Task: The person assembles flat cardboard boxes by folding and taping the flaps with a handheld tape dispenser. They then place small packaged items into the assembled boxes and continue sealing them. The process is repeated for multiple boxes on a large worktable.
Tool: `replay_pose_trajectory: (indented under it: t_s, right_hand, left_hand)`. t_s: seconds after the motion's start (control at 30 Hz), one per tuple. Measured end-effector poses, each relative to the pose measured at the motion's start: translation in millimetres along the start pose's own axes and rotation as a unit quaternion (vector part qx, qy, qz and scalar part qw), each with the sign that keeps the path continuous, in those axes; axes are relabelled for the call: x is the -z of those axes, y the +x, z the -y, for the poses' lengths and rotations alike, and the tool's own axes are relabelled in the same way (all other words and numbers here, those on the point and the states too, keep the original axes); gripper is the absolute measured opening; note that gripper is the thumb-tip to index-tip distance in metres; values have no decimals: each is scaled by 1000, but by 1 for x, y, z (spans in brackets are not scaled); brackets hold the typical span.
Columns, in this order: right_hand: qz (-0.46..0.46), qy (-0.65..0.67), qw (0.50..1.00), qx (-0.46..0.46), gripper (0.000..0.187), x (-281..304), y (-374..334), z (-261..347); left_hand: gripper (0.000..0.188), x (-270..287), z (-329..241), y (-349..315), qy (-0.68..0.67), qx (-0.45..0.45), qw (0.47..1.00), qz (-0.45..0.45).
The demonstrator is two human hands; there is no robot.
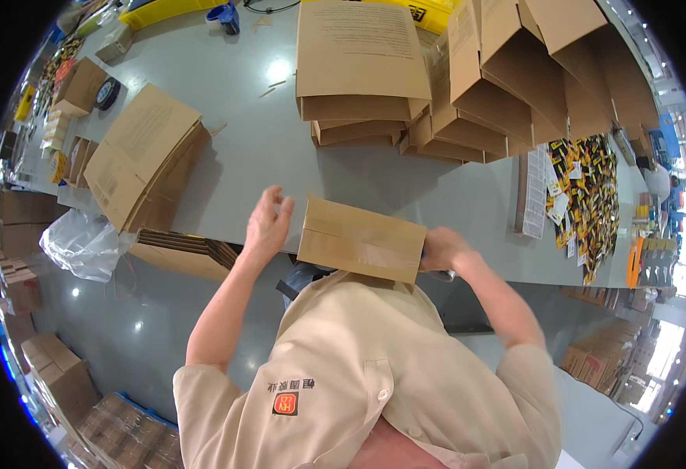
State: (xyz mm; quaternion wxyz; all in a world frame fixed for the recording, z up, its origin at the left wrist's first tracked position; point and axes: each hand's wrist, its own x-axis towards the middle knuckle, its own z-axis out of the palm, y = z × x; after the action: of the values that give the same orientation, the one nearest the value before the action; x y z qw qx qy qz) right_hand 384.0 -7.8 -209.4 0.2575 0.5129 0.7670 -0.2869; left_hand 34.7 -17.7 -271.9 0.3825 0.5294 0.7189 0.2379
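Note:
A closed brown cardboard box [361, 241] lies at the table's near edge, right in front of my body, with a shiny strip on its top. My left hand [269, 225] is raised just left of the box, apart from it, fingers loosely spread and nothing in them. At the box's right end is my right hand [446, 248], slightly blurred and with its fingers curled. A bit of blue and a greyish edge show by those fingers, but most of what they grip is hidden.
Open cardboard boxes [362, 59] stand at the back centre and right. A tilted carton [144, 148] and flat cardboard [183, 252] are at left, beside a clear plastic bag [89, 244]. Yellow-black packets [593, 195] cover the table's right side. A blue tape dispenser [224, 17] sits far back.

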Motion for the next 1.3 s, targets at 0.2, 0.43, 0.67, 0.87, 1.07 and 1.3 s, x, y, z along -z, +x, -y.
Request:
replay_pose_trajectory:
  t_s: [0.2,0.43,0.67,0.87,1.07,1.3]
  right_hand:
    - [-229,879,415,-52,32,-54,-43,-31]
    - [-331,846,394,-142,24,-143,7,-7]
    - [-253,896,364,18,27,-99,-12,5]
    - [-334,901,273,46,39,-56,-28,23]
    - [-315,913,257,28,40,-71,-30,27]
    - [-294,925,238,17,35,-89,-31,40]
  left_hand:
    - [54,18,-16,15,-366,-57,926,-69]
    - [85,-26,45,7,144,-129,981,0]
    - [116,39,-22,-16,199,-319,903,208]
    - [103,135,-125,-7,-248,-210,936,136]
    - [58,162,-223,82,-393,-158,897,124]
    - [84,120,-229,194,-94,-82,989,80]
